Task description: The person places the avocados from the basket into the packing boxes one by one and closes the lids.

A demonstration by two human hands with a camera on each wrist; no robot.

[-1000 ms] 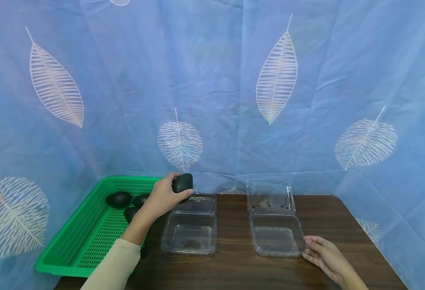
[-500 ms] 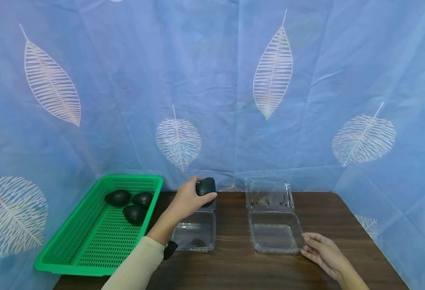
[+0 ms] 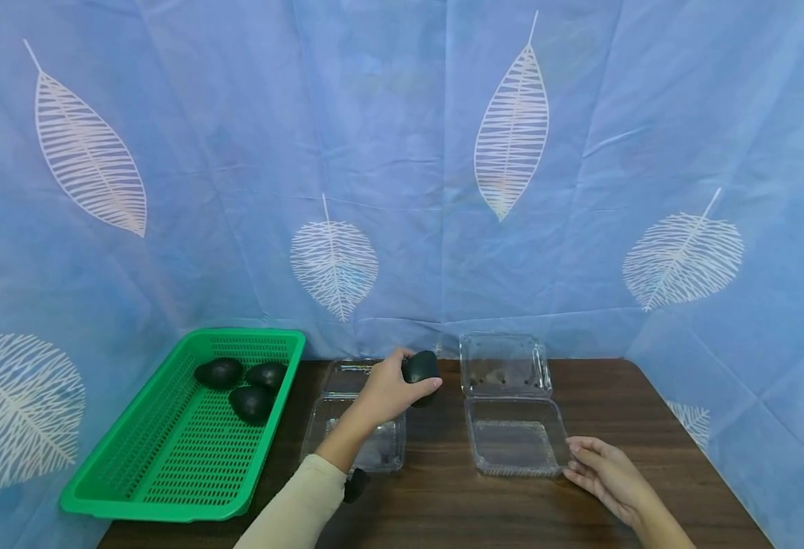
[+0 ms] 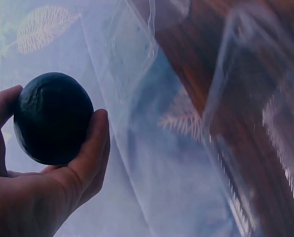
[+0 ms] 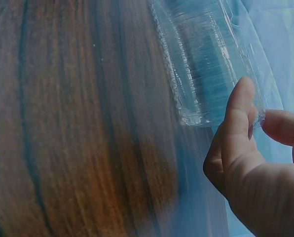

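Note:
My left hand (image 3: 384,393) grips a dark avocado (image 3: 421,369), thumb and fingers curled round it, in the air between two clear plastic clamshell boxes. The avocado (image 4: 53,118) looks round and slightly bumpy in the left wrist view. The left clamshell box (image 3: 390,455) lies with its lid up behind my left forearm, partly hidden by it. My right hand (image 3: 608,476) pinches the near right rim of the right clamshell box (image 3: 514,442), whose lid (image 3: 503,366) stands raised at the back. In the right wrist view, thumb and fingers (image 5: 239,106) meet at the box's corner.
A green perforated basket (image 3: 72,499) stands at the left with several dark avocados (image 3: 251,404) in its far right part. The brown wooden table (image 3: 443,507) ends at a blue leaf-patterned curtain (image 3: 402,152) behind.
My left hand has carried the avocado rightwards, from near the basket and past the left box. The right hand keeps its grip on the right box's rim.

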